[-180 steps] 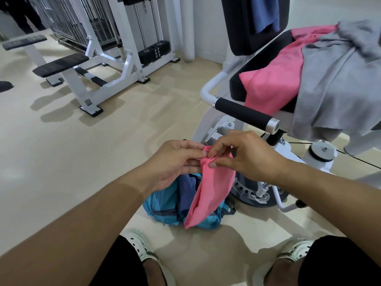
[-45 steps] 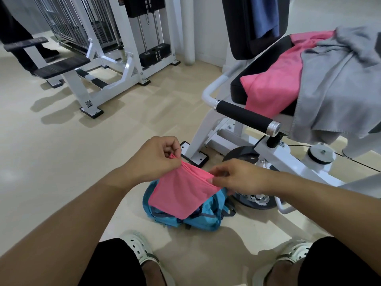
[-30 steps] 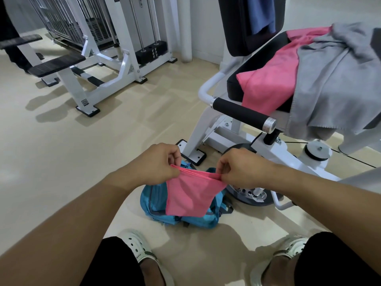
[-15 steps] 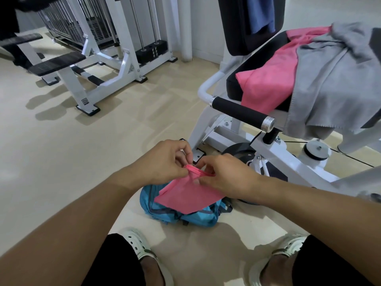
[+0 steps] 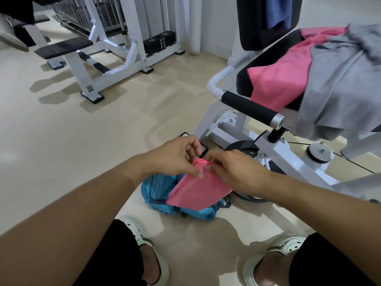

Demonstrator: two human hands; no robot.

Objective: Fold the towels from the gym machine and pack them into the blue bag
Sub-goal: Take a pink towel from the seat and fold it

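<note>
Both hands pinch the top edge of a folded pink towel (image 5: 199,189) that hangs over the open blue bag (image 5: 158,190) on the floor. My left hand (image 5: 177,157) grips the towel's upper left corner, and my right hand (image 5: 231,168) holds it beside the left, fingers touching. On the gym machine seat (image 5: 266,58) lie a second pink towel (image 5: 278,79) and a grey towel (image 5: 342,79) draped over its right side. A blue towel (image 5: 278,11) hangs on the backrest.
The machine's black foam handle (image 5: 251,106) and white frame (image 5: 288,157) stand just right of the bag. A white weight bench (image 5: 86,52) stands at the back left. My two feet in white clogs (image 5: 142,236) flank the floor below the bag.
My hands came together, folding the pink towel smaller, and lowered it closer to the bag's opening. The other towels have not moved.
</note>
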